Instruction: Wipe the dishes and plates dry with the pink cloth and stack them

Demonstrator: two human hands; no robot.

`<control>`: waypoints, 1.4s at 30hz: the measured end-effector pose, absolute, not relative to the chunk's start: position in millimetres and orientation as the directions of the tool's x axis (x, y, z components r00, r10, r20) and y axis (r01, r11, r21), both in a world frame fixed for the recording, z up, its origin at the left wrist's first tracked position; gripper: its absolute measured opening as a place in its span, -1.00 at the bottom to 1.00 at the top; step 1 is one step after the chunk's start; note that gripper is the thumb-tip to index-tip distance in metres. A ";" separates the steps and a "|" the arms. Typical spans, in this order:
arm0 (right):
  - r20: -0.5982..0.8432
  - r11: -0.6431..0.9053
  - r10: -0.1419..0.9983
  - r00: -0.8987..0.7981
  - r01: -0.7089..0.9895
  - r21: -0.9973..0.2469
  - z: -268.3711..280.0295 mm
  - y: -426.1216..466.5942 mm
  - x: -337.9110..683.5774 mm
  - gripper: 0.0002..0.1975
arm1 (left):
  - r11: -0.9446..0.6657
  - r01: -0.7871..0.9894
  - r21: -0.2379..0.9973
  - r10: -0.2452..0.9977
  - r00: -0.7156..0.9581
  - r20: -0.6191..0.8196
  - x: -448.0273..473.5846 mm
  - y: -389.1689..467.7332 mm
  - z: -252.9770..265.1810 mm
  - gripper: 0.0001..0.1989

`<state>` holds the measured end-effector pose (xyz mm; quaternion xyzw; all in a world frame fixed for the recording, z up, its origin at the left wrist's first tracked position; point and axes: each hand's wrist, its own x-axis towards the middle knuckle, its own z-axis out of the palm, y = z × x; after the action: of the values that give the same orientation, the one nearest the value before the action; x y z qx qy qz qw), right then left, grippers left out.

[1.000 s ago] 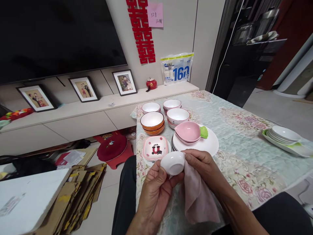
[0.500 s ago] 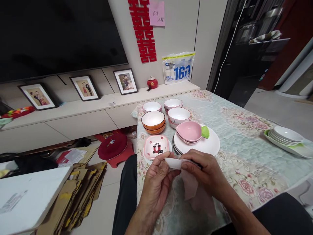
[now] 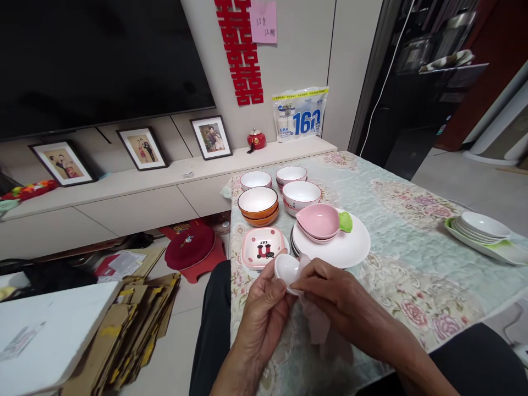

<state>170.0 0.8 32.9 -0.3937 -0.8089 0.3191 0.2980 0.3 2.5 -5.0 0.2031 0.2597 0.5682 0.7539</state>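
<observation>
Gripping a small white dish [image 3: 285,268] between thumb and curled fingers, the left hand [image 3: 264,305] is partly closed around its left side; the right hand [image 3: 340,294], fingers pinched together, presses a pale pink cloth [image 3: 317,322] against its right edge. The dish is round, shallow, plain and glossy, tilted with its hollow showing, and is held up over the near part of the table, just in front of a square dish [image 3: 263,247] with a pink rim. The cloth and right fingers hide part of it. Close behind the right hand lie large white plates [image 3: 357,242], bearing pink bowls [image 3: 319,221] with a green leaf-shaped handle. Farther back stand orange bowls [image 3: 258,204] and red-rimmed white bowls [image 3: 303,195], while a pile of small white dishes [image 3: 482,225] sits well apart on the right, all on a flowered tablecloth [image 3: 391,275]. The square dish reads "CAT", upside down from here. A plastic bag [image 3: 301,115] shows a big blue "160"; red paper characters [image 3: 243,60] hang beside a pink note [image 3: 264,22] with handwriting beginning "35", the rest unclear.
</observation>
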 end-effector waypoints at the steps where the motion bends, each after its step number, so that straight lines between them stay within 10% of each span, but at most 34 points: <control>1: 0.222 0.485 0.831 -0.510 0.468 -0.739 33.7 0.3 171.0 -0.76 | 0.288 -0.742 0.606 0.957 0.241 -0.160 0.2 2.0 -5.6 -0.52; 9: 0.501 0.613 0.790 -0.354 0.424 -0.667 16.4 5.3 157.5 -0.82 | 0.404 -0.666 0.627 0.896 0.428 -0.122 4.7 -6.3 -10.1 -0.38; 16: 0.552 0.467 0.810 -0.196 0.785 -0.407 -6.0 13.6 155.0 -0.76 | 0.278 -0.640 0.717 0.952 0.281 -0.119 9.0 -10.5 -11.5 -0.37; 24: 0.325 0.429 0.902 -0.284 0.499 -0.754 8.9 9.4 156.9 -0.83 | 0.245 -0.637 0.731 0.957 0.278 -0.078 8.3 -9.6 -15.2 -0.35; 33: 0.519 0.457 0.839 -0.164 0.730 -0.508 -7.1 11.3 149.1 -0.74 | 0.235 -0.645 0.727 0.963 0.257 -0.083 8.4 -14.6 -12.0 -0.39; 42: 0.316 0.365 0.929 -0.192 0.332 -0.870 1.9 11.2 148.2 -0.87 | 0.279 -0.676 0.682 0.956 0.262 -0.131 8.8 -11.1 -16.5 -0.40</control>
<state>148.2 11.2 1.9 -0.4534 -0.6956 0.3347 0.4456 8.8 -11.1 -16.5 0.2570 0.2727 0.5428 0.7517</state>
